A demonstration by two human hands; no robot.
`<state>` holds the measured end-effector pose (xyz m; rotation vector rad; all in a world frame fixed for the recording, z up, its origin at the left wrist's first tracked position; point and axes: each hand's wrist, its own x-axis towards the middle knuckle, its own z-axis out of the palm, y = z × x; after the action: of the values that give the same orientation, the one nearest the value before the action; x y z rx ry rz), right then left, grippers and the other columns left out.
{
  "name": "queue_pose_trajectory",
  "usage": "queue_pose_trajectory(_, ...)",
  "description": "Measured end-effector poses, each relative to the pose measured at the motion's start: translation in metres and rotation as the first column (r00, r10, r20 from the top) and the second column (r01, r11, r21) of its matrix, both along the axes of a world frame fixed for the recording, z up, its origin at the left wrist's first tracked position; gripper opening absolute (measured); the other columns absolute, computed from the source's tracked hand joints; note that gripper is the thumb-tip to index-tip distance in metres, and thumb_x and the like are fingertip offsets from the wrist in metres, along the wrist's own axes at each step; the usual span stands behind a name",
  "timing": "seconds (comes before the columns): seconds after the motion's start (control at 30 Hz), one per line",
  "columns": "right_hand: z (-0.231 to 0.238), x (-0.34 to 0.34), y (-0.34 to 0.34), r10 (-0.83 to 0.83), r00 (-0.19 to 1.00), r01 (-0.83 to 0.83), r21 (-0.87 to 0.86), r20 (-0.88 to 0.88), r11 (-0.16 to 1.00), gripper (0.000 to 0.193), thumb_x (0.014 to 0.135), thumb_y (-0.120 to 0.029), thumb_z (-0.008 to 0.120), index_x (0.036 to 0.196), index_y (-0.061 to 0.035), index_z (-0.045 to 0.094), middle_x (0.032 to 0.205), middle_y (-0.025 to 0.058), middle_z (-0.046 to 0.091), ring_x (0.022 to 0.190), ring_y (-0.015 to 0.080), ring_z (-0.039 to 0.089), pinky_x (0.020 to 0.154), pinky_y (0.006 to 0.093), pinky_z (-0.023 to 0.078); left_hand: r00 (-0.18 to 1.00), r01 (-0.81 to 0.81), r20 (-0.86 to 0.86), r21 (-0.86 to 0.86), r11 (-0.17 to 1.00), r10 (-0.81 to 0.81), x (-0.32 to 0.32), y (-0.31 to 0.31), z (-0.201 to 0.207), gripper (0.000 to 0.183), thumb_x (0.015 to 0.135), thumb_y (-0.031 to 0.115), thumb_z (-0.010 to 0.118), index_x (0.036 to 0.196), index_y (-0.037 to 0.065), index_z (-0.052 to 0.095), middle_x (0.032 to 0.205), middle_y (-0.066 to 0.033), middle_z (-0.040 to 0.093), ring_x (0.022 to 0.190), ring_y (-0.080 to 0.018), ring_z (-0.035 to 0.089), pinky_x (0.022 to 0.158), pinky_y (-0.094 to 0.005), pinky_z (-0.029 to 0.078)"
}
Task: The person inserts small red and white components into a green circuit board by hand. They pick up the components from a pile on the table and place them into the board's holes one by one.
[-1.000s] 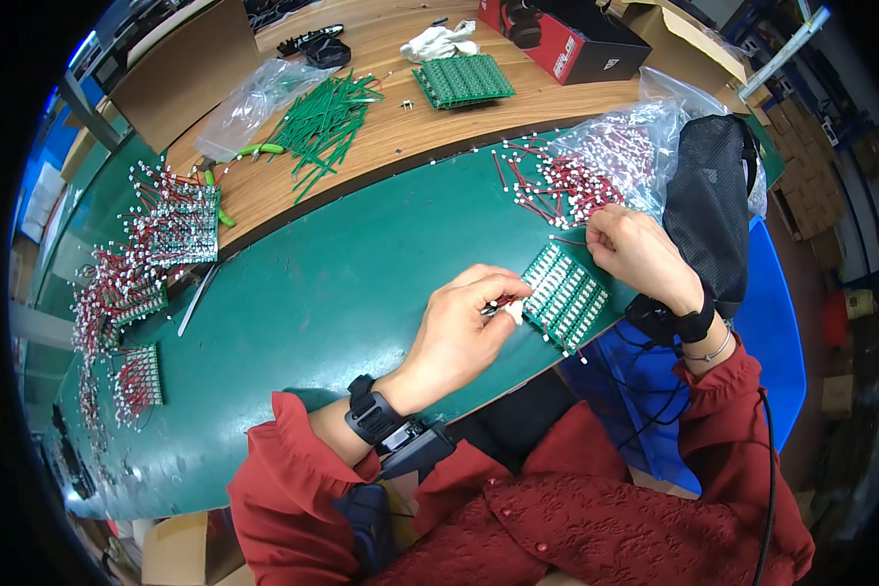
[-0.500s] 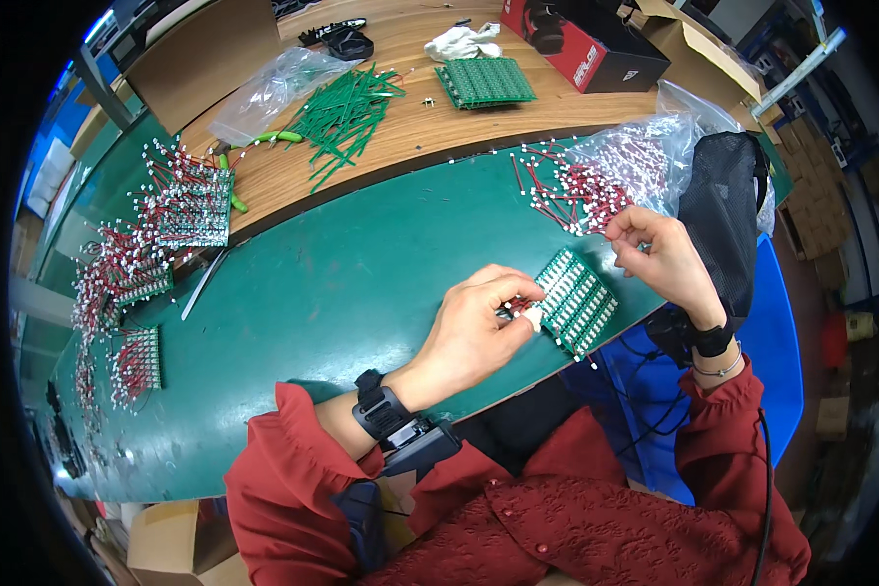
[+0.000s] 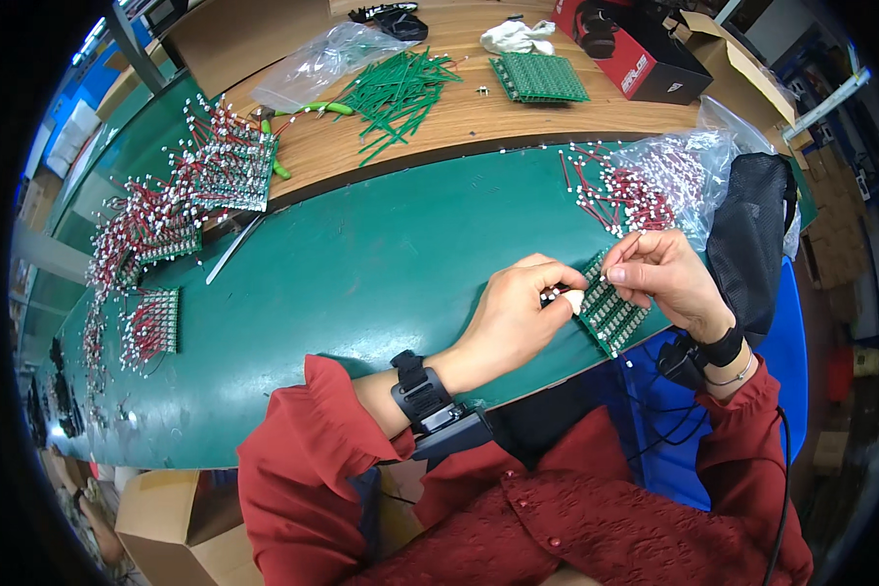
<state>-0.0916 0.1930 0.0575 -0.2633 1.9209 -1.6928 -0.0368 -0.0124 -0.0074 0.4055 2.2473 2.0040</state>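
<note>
A green circuit board panel (image 3: pixel 615 317) with rows of white sockets lies near the table's front edge. My left hand (image 3: pixel 520 314) is closed at its left edge, thumb and forefinger pinching there. White-tipped wire ends (image 3: pixel 554 292) show between those fingers, and a pale cover (image 3: pixel 575 301) sits at the thumb tip. Over the panel's upper part, my right hand (image 3: pixel 662 280) is pinched on a small wire with a white connector, mostly hidden by the fingers. Beyond the right hand lies a pile of red wires with white connectors (image 3: pixel 635 195), partly inside a clear plastic bag (image 3: pixel 713 151).
Wired boards (image 3: pixel 230 176) crowd the left side, with tweezers (image 3: pixel 232 251) beside them. Green strips (image 3: pixel 400 93), green-handled pliers (image 3: pixel 327 107), a stack of green boards (image 3: pixel 539 78) and a red-black box (image 3: pixel 635 49) sit on the wooden shelf. A black mesh bag (image 3: pixel 752 225) lies right.
My right hand has moved from beside the wire pile to over the circuit board. My left hand stays at the board's left edge. The whole view has shifted slightly.
</note>
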Motion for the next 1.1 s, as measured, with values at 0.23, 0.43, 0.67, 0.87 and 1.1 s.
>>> queue_pose_trajectory(0.23, -0.007, 0.004, -0.013, 0.039, 0.996, -0.032, 0.091, -0.077, 0.995, 0.013, 0.087, -0.009, 0.072, 0.092, 0.0026, 0.071, 0.067, 0.0031, 0.064, 0.054, 0.0041, 0.055, 0.047, 0.0174, 0.040, 0.999, -0.028, 0.046, 0.037, 0.999, 0.026, 0.000, 0.001, -0.003, 0.014, 0.089, 0.007, 0.067, 0.101, -0.001, 0.069, 0.102, -0.0074, 0.062, 0.071, -0.0113, 0.063, 0.063, -0.0252, 0.054)
queue_pose_trajectory(0.43, -0.006, 0.007, -0.017, 0.037, 0.988, -0.009, 0.180, -0.150, 0.984, 0.010, 0.089, -0.008, 0.069, 0.090, 0.0027, 0.068, 0.067, 0.0030, 0.065, 0.056, 0.0043, 0.058, 0.046, 0.0175, 0.041, 0.998, -0.018, 0.058, 0.041, 0.999, 0.016, 0.000, 0.002, -0.002, 0.015, 0.092, 0.009, 0.064, 0.101, -0.002, 0.069, 0.102, -0.0080, 0.062, 0.073, -0.0122, 0.063, 0.062, -0.0249, 0.055)
queue_pose_trajectory(0.67, -0.007, 0.011, -0.016, 0.064, 0.986, -0.045, 0.124, -0.153, 0.991, 0.008, 0.089, -0.006, 0.067, 0.090, 0.0019, 0.066, 0.073, 0.0038, 0.066, 0.061, 0.0057, 0.061, 0.052, 0.0192, 0.048, 0.999, -0.002, 0.051, 0.027, 1.000, 0.000, 0.000, 0.001, -0.002, 0.015, 0.093, 0.009, 0.062, 0.101, -0.002, 0.069, 0.102, -0.0090, 0.062, 0.075, -0.0138, 0.064, 0.063, -0.0260, 0.057)
queue_pose_trajectory(0.87, -0.005, 0.006, -0.011, 0.200, 0.823, -0.035, 0.303, -0.532, 0.952, 0.005, 0.084, -0.003, 0.068, 0.086, 0.0015, 0.067, 0.082, 0.0033, 0.063, 0.068, 0.0059, 0.063, 0.056, 0.0195, 0.049, 0.999, -0.037, 0.004, -0.004, 0.999, 0.037, 0.000, 0.001, -0.003, 0.013, 0.090, 0.005, 0.062, 0.098, -0.003, 0.070, 0.094, -0.0087, 0.065, 0.074, -0.0131, 0.066, 0.064, -0.0256, 0.055)
queue_pose_trajectory(1.1, -0.005, 0.005, -0.007, 0.316, 0.770, -0.019, 0.475, -0.555, 0.880, 0.007, 0.076, 0.000, 0.069, 0.082, 0.0016, 0.064, 0.078, 0.0069, 0.062, 0.064, 0.0120, 0.063, 0.059, 0.0252, 0.051, 0.990, -0.111, 0.083, -0.054, 0.992, 0.115, 0.003, 0.001, 0.003, 0.013, 0.085, 0.005, 0.067, 0.095, -0.002, 0.071, 0.083, -0.0083, 0.072, 0.074, -0.0105, 0.068, 0.064, -0.0247, 0.054)
